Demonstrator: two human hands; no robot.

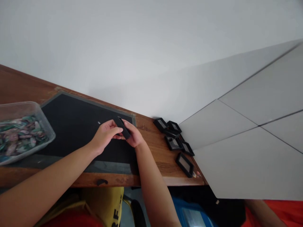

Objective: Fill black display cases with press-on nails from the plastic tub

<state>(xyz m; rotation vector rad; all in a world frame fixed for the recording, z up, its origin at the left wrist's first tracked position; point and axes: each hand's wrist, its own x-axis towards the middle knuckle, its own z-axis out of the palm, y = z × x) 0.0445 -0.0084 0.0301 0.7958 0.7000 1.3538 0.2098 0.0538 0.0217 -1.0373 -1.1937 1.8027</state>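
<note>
Above the black mat, my two hands hold a small flat black box between them, seen nearly edge-on. My left hand pinches its near side, the thumb lying on the dark face. From the other side my right hand grips it, with most of those fingers hidden behind the box. A tiny pale bit lies on the mat just left of my hands.
At left stands a transparent plastic tub with several green and pinkish pieces. Several black window-fronted boxes lie on the wooden tabletop at right. White panels border the table's right side. Another person's arm shows at lower right.
</note>
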